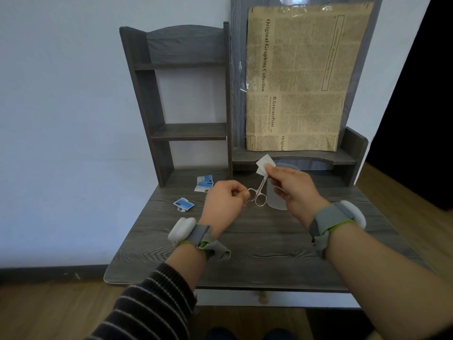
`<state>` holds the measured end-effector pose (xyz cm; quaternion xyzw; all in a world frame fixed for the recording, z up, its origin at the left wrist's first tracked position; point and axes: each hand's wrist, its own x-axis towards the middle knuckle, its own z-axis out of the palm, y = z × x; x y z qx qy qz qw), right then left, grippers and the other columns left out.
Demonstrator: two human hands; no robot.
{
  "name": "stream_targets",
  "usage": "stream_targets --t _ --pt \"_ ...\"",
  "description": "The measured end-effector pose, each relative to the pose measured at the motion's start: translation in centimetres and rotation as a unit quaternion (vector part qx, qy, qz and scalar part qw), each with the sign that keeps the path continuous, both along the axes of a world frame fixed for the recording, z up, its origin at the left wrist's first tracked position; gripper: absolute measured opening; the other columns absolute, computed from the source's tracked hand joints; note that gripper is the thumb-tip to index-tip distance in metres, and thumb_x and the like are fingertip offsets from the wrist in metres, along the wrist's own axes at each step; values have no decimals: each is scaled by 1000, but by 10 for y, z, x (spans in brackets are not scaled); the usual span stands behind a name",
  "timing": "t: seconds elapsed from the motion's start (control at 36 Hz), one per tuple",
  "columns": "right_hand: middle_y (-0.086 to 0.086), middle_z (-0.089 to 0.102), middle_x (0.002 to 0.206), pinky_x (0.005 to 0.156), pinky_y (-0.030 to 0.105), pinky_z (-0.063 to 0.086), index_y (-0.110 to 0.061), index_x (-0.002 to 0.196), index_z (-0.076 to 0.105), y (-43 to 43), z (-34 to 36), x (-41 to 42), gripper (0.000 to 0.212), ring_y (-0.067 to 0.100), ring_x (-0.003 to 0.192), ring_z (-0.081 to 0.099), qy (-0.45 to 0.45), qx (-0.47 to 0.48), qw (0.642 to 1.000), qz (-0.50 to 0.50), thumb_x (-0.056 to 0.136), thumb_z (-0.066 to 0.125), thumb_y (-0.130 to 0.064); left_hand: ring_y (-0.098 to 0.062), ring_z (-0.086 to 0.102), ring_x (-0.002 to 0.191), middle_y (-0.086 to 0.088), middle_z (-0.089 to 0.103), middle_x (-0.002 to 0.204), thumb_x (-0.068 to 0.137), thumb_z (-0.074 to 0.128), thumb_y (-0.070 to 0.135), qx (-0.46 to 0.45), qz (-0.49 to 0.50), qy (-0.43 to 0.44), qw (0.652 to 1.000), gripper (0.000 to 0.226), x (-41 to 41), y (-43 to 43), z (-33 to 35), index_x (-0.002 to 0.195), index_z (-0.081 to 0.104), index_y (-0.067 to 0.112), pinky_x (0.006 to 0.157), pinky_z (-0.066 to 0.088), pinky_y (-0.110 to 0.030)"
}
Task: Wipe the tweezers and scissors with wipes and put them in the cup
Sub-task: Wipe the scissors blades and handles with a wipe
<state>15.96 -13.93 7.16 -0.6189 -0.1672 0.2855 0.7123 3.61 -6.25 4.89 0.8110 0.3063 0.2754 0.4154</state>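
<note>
- Step in hand (judged): wiping the scissors (259, 190), held in the air above the worktop (245, 241); the tweezers cannot be made out.
- Left hand (224, 204): raised, fingers curled, gripping the scissors at a finger ring, blades pointing away.
- Right hand (291, 190): thumb and forefinger pinch a white wipe (263, 165) around the blade tips.
- Cup (275, 202): translucent, standing on the worktop just beneath the right hand, partly hidden by it.
- Next move (judged): draw the wipe along the blades, then lower the scissors into the cup.
- Blue wipe packets (204, 184) lie on the worktop, to the left.
</note>
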Motion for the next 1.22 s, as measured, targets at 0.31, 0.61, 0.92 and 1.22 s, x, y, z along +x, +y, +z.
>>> stream_targets --t 0.31,0.61,0.92,1.22 --pt "3 63 69 56 15 42 -2 87 68 1 -26 -16 15 7 61 54 -16 -12 998 55 77 72 -12 -3 58 54 5 62 59 88 58 13 -37 32 -52 997 24 4 1 -4 67 58 25 60 47 -18" --pt "-10 61 49 45 7 39 -4 78 67 1 -24 -14 6 -4 43 51 -23 -2 999 36 77 72 -8 2 62 52 1 67 68 84 66 16 -74 30 -80 994 10 1 1 -4 75 65 19 60 53 -12" --pt "3 60 71 63 21 39 -13 70 64 5 -16 -9 11 11 67 49 4 -3 1000 12 76 73 -14 -9 65 68 4 67 68 86 64 16 -33 29 -23 999 16 0 -1 0 72 61 24 81 56 -31" --pt "0 60 73 70 23 43 -5 84 68 1 -9 -5 12 9 69 52 -7 -10 1000 13 77 72 -14 -8 61 58 -1 68 64 83 66 15 -75 50 -42 995 9 -5 3 -6 75 66 18 78 56 -36"
